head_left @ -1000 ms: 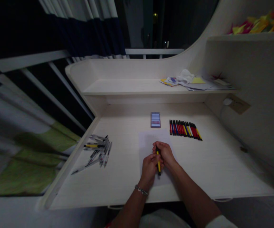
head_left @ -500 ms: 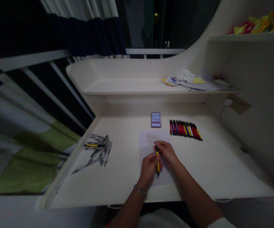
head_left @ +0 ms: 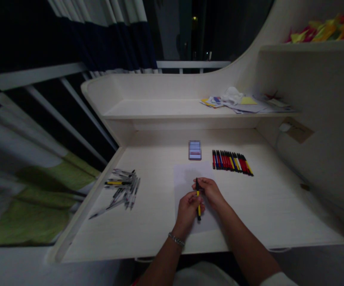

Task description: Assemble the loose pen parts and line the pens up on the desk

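Both hands grip one yellow and black pen (head_left: 198,204) over a white sheet of paper (head_left: 183,178) on the desk. My left hand (head_left: 188,208), with a bracelet on its wrist, is closed round the pen's lower part. My right hand (head_left: 209,190) pinches the pen's black upper end. The pen stands nearly upright in the picture, its tip towards me.
A row of red, blue, yellow and black pens (head_left: 232,161) lies to the right. A loose heap of pale pens (head_left: 123,188) lies at the left. A phone (head_left: 195,150) lies behind the paper. Papers and a cloth (head_left: 234,99) sit on the shelf (head_left: 160,109).
The hands shifted slightly over the paper; the right hand's fingers moved on the pen's upper end. The grip on the pen is otherwise the same.
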`<state>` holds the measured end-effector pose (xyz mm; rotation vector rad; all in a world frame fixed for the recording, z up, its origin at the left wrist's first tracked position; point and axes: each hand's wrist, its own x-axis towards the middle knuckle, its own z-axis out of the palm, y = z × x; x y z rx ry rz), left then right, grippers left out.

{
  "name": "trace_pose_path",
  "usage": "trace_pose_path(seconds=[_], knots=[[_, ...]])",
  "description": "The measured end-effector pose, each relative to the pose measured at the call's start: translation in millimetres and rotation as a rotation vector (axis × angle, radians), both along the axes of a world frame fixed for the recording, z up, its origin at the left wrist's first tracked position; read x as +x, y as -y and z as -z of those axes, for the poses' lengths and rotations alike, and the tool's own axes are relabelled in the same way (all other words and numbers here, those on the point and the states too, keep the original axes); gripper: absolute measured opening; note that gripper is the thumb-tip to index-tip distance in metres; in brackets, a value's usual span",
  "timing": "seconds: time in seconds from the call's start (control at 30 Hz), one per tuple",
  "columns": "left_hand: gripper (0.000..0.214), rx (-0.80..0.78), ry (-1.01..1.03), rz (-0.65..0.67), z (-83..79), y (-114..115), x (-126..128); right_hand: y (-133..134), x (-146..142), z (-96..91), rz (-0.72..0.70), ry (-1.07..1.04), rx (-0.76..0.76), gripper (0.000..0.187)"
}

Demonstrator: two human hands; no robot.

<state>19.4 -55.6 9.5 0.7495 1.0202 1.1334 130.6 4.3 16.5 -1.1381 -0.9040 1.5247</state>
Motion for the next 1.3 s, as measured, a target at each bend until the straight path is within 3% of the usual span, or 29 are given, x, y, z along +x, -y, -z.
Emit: trace_pose_path(seconds=[0.17,0.3,0.47,0.63,0.77,0.93,1.07,1.3], knots=[[0.047,0.003,0.004,-0.007,1.1,0.1,0.8,-0.3,0.4,-1.4,0.081,0.089,0.065,0.044],[0.050,-0.001,0.025,-0.020,1.3,-0.2,0.8,-1.0,1.1,0.5,-0.006,0.023,0.023,0.046],[0.051,0.000,0.006,-0.009,0.0,-0.5,-0.2,-1.9,2.1,1.0,0.072,0.145,0.054,0.046],[0.053,-0.009,0.015,-0.019,1.0,0.3,0.0,-0.1,3.0,-1.5,-0.042,0.081,0.013,0.049],[0.055,0.010,0.027,-0.015,2.7,0.7,0.0,-0.4,3.7,1.5,0.053,0.196,0.057,0.047],[0.055,0.005,0.015,-0.024,6.0,-0.3,-0.4,-1.5,5.1,6.3,-0.064,0.143,0.074,0.045],[0.053,0.026,0.005,-0.013,7.1,0.3,-0.8,-2.5,4.1,6.4,-0.011,0.212,0.105,0.039],[0.054,-0.021,-0.017,-0.012,3.1,7.9,-3.1,-5.1,7.2,-11.4,-0.103,0.102,-0.030,0.041]])
